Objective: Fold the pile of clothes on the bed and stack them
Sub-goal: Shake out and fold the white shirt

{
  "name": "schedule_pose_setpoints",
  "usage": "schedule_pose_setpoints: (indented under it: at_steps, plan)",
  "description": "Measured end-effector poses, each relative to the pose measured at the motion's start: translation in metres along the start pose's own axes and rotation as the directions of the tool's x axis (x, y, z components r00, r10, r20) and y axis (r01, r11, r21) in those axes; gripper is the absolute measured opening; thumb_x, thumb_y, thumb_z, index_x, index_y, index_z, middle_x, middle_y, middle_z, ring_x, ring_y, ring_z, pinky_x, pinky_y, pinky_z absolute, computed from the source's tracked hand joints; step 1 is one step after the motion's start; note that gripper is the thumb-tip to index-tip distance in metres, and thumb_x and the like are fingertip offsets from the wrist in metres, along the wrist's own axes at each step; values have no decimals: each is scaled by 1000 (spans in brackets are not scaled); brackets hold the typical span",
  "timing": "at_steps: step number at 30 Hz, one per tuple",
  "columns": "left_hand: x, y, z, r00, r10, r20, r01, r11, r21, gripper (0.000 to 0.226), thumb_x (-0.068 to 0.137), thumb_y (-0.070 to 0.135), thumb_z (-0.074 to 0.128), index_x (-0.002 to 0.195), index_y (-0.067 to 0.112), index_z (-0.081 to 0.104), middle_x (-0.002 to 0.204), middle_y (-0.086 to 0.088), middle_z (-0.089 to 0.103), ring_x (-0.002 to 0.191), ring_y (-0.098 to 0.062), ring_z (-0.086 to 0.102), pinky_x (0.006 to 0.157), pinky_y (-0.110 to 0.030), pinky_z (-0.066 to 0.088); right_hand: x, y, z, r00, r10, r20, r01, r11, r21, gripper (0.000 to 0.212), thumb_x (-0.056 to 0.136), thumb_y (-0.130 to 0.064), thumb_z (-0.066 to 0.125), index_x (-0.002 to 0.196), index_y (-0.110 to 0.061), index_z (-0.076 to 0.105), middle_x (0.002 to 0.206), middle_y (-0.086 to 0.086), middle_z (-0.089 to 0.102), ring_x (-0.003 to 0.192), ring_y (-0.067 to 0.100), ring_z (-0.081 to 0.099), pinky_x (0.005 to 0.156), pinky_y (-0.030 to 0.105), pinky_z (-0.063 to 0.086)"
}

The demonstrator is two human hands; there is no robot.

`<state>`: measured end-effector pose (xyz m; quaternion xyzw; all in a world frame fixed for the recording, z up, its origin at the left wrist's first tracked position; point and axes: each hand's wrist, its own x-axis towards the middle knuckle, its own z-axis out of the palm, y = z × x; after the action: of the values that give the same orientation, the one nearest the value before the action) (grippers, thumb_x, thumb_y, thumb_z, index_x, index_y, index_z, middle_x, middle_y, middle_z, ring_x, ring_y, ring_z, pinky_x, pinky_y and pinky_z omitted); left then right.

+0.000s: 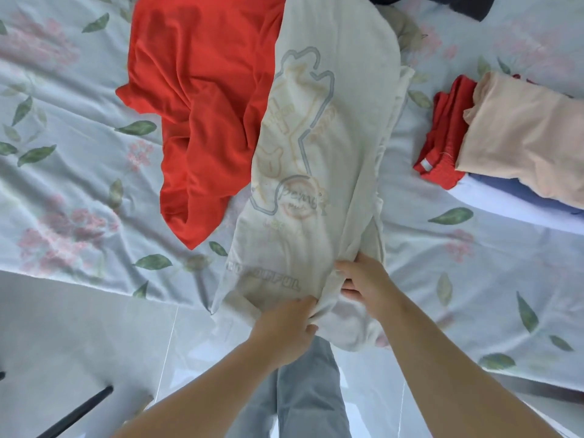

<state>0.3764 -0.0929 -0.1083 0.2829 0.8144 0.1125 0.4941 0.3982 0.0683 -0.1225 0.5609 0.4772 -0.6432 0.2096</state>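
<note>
A white printed T-shirt [319, 147] lies lengthwise down the middle of the bed, inside out, its near end bunched at the bed's edge. My left hand [284, 327] pinches that bunched end from below. My right hand [363, 282] grips the cloth just right of it, fingers curled into the fabric. An orange-red garment [202, 99] lies crumpled to the left of the shirt, partly under it. At the right stands a stack of folded clothes: a peach piece [521, 137] on top, a red one [442, 134] beside it, blue [505, 191] and white below.
The bed wears a pale floral sheet [69, 128]. Dark clothes [458, 4] and a beige piece [407, 33] lie at the far edge. My grey trouser legs [306, 390] stand on the white tiled floor, and a black bar [79, 412] crosses the lower left.
</note>
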Motion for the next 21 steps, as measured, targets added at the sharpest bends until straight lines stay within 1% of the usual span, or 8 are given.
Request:
schedule_pose_setpoints:
  at_steps: [3,5,9,11,13,15,18,21]
  plan:
    - [-15,-4,6,999,40,2,-40,998,43,35,94,28,47,127,21,38,120,1,54,108,-24,53,84,-33,45,-14,21,0,1000,2,-9,1,942,336,31,92,-7,45,119,8,52,102,31,61,86,32,60,81,37,50]
    - [-25,-3,12,998,62,7,-63,996,61,36,94,25,46,128,22,35,117,-1,55,105,-26,54,80,-33,44,-16,29,-1,996,-48,-74,74,912,403,29,93,-12,46,117,2,54,104,20,63,92,29,62,88,43,52]
    - [-37,3,33,983,179,39,-178,984,-18,40,93,17,47,129,22,31,111,-3,54,100,-26,55,81,-36,46,-27,44,1,982,-137,-127,136,991,-17,34,87,-33,63,111,-11,52,101,6,63,84,19,62,67,30,51]
    - [-39,3,43,970,191,148,-181,980,-80,50,92,17,50,136,26,27,113,-2,53,94,-22,54,78,-34,45,-29,59,2,980,-141,-138,112,974,-199,28,84,-18,64,108,-13,52,93,4,60,77,17,56,63,28,47]
    - [-39,-2,48,938,144,315,-121,988,-93,57,90,27,54,139,29,24,116,1,57,92,-19,54,77,-32,45,-27,73,0,958,-184,-222,119,954,-274,28,80,-8,52,109,-8,53,80,4,54,66,17,49,56,27,40]
    - [-36,-11,48,932,69,356,-42,996,-83,55,90,38,53,140,31,32,122,7,60,105,-17,56,89,-32,46,-25,83,-3,924,-220,-313,144,958,-248,35,76,-9,42,108,-5,56,73,1,49,63,17,44,53,27,34]
    - [-29,-30,42,996,-75,-54,66,986,-153,35,93,32,50,128,29,50,120,5,60,106,-14,56,89,-28,44,-26,90,-10,891,-181,-416,115,977,-180,22,81,4,32,77,-8,50,68,1,40,60,18,36,52,26,28]
    - [-21,-48,27,818,-289,-497,161,945,-285,31,92,19,53,123,20,53,126,-3,52,110,-22,51,88,-35,42,-24,93,-15,886,-153,-437,113,987,-116,27,83,5,30,63,-12,33,64,1,32,56,16,27,50,26,21]
